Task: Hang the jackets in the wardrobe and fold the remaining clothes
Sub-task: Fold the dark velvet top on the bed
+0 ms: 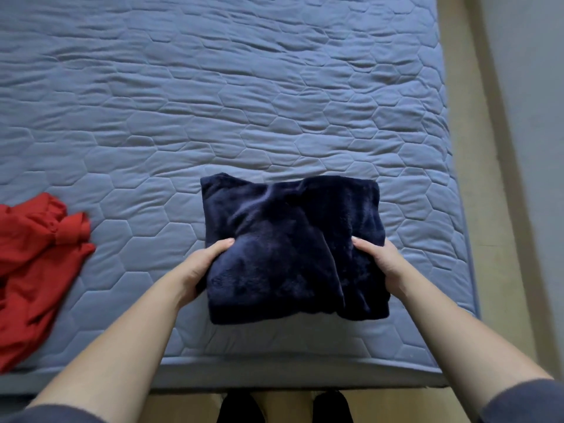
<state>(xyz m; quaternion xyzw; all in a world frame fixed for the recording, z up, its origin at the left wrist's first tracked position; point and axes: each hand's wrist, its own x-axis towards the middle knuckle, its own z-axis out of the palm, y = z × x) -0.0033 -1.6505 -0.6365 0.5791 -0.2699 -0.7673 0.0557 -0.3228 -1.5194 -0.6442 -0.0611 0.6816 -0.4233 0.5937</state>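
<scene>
— Where is the navy garment (pixel 293 245) found?
— Folded, at the mattress's (pixel 274 102) near edge. It is clasped at both sides by left hand (pixel 201 267) and right hand (pixel 378 261), presumably to preserve the fold. A red garment (pixel 36 264) lies unfolded at left.

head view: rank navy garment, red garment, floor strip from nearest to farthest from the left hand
1. Navy garment: gripped by the left hand, at its left edge.
2. Red garment: farther left on the bed.
3. Floor strip: beyond the bed's right edge, farthest.
</scene>
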